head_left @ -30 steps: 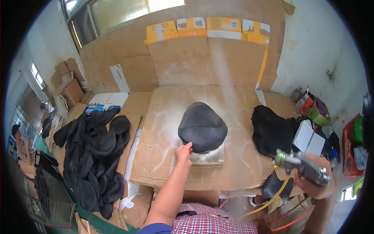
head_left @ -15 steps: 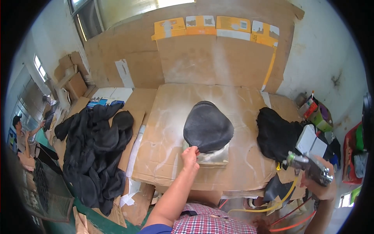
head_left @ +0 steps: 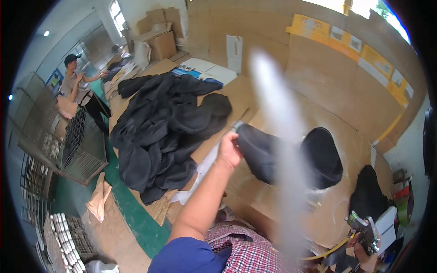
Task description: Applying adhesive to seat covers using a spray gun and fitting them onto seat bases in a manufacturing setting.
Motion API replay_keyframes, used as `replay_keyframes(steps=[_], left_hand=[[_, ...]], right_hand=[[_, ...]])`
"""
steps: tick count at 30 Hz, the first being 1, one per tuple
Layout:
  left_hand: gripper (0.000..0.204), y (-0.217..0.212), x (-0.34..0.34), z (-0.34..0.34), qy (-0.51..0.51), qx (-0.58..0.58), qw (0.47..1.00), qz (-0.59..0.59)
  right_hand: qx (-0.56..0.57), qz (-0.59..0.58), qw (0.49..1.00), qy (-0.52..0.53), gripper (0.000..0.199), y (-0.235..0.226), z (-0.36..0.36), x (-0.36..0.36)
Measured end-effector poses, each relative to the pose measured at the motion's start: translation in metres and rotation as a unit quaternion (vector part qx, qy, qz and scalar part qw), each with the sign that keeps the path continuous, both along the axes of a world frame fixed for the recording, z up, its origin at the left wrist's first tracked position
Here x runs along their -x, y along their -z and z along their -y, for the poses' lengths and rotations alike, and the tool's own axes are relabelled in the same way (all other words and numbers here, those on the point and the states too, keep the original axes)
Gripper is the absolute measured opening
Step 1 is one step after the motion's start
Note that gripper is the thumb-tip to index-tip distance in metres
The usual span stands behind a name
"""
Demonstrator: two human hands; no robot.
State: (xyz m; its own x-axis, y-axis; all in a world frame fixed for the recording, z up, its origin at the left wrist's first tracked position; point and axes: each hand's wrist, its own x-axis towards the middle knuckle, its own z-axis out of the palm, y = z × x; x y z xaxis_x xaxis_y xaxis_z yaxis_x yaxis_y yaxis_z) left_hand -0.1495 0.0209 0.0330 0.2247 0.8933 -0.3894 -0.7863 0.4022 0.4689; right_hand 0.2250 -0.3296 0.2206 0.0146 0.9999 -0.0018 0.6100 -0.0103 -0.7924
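Black piece (head_left: 282,154) hung lifted off the worktop (head_left: 346,113), pinched at its edge by the left hand (head_left: 228,151); the right hand (head_left: 364,248) gripped a spray gun (head_left: 362,227). Black pile (head_left: 164,132) lay beside, seemingly awaiting.

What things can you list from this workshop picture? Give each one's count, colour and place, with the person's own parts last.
dark moulded piece: one, black, lifted over the cardboard table, gripped at its left end
pile of pieces: one heap, black, on the table's left side
smaller heap: one, black, right of the table
cardboard table: one, brown, centre
wire cage: one, grey, far left
co-worker: one, capped, upper left
spray tool: one, dark grey, lower right
yellow hose: one, under the tool
left hand: gripping the moulded piece
right hand: holding the spray tool
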Motion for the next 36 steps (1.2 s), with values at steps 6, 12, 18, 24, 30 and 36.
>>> replay_keyframes(steps=[6, 12, 18, 24, 30, 36], left_hand=[[0.027, -0.046, 0.182, -0.058, -0.090, -0.094, 0.991, -0.043], [0.022, -0.082, 0.368, -0.064, -0.319, -0.128, 0.934, -0.096], [0.028, 0.005, 0.492, -0.006, -0.461, -0.022, 0.881, -0.102], [0.039, 0.103, 0.500, 0.049, -0.428, 0.302, 0.803, -0.283], [0.056, 0.047, 0.350, 0.022, -0.408, 0.255, 0.618, -0.622], [0.027, 0.095, 0.135, -0.074, -0.040, -0.214, 0.755, -0.618]], right_hand=[[0.027, -0.134, 0.990, 0.019, 0.057, 0.015, -0.070, 0.075], [0.038, -0.198, 0.979, 0.022, 0.065, 0.021, -0.126, 0.137], [0.064, -0.196, 0.978, 0.018, 0.063, 0.020, -0.146, 0.176], [0.067, -0.202, 0.977, 0.028, 0.056, 0.018, -0.119, 0.169], [-0.001, -0.214, 0.963, 0.163, 0.056, 0.023, -0.044, 0.152], [-0.075, -0.129, 0.928, 0.340, 0.060, 0.012, 0.069, 0.156]])
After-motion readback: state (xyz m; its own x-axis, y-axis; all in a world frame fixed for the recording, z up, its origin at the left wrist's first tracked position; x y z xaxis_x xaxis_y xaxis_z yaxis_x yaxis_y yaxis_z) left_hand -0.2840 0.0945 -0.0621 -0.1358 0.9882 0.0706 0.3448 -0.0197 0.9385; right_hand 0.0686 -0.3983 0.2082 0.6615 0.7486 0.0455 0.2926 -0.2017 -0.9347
